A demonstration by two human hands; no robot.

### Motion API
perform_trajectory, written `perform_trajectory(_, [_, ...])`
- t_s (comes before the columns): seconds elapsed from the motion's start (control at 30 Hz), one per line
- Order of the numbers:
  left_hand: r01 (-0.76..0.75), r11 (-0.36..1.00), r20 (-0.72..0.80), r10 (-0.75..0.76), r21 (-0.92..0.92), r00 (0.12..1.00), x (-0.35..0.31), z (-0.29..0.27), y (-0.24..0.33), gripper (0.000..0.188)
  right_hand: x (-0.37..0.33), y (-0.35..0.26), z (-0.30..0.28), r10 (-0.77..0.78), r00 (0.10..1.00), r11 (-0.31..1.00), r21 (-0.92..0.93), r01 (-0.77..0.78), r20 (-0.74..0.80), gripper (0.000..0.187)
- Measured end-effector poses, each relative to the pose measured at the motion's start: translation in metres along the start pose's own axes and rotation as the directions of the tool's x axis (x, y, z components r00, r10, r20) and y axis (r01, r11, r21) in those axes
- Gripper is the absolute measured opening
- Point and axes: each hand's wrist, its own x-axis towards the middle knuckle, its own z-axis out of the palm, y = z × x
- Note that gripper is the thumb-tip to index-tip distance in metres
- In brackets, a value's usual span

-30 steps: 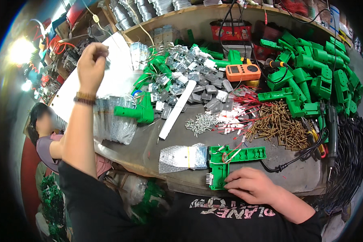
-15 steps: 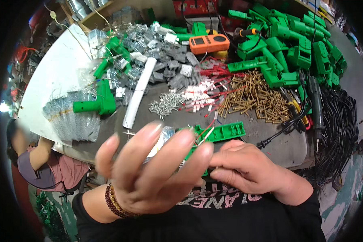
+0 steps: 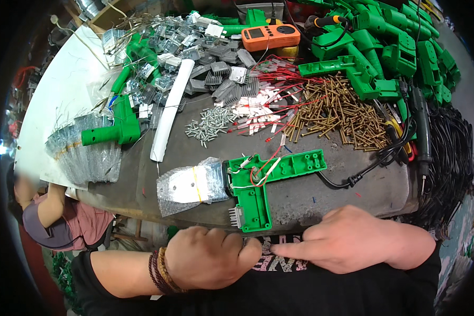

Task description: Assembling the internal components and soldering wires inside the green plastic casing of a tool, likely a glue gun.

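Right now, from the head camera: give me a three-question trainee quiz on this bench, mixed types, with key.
1. True or false: the left hand holds the green half-shell.
2. What lies just left of the half-shell? A) orange meter B) bundle of clear bags C) black cable
3. Fill in: the heap of brass screws lies ___ the half-shell.

Key:
1. False; both hands sit at the table edge, the right hand too.
2. B, the bundle of clear bags.
3. beyond

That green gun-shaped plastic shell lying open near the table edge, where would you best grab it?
Probably by the handle end of the green half-shell, coming from the near table edge. That end points toward both hands and is free of the red and white wires lying across the barrel part. A clear bag of parts crowds its left side.
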Motion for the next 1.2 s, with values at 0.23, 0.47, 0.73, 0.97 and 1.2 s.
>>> perform_trajectory(0.23, [0.231, 0.948, -0.302, -0.291, -0.219, 0.908, -0.003, 0.032, -0.08, 0.077, -0.043, 0.026, -0.016, 0.105, 0.932, 0.975, -0.149, -0.166, -0.348, 0.051])
perform_trajectory(0.47, [0.206, 0.904, -0.305, -0.33, -0.374, 0.893, -0.003, 0.066, -0.07, 0.068, -0.031, 0.021, -0.015, 0.093, 0.962, 0.921, -0.345, -0.181, -0.256, 0.056])
perform_trajectory(0.73, [0.118, 0.91, -0.41, -0.291, -0.397, 0.865, 0.001, 0.072, -0.056, 0.051, -0.025, 0.019, 0.004, 0.192, 0.949, 0.965, -0.125, -0.229, -0.252, 0.049])
perform_trajectory(0.97, [0.103, 0.915, -0.475, -0.295, -0.389, 0.829, 0.0, 0.076, -0.055, 0.045, -0.023, 0.026, -0.001, 0.477, 0.879, 0.653, 0.658, -0.375, 0.027, 0.032])
perform_trajectory(1.2, [0.089, 0.921, -0.507, -0.287, -0.379, 0.813, 0.001, 0.075, -0.055, 0.048, -0.004, 0.037, 0.018, 0.284, 0.941, 0.919, 0.332, -0.212, -0.184, 0.039])
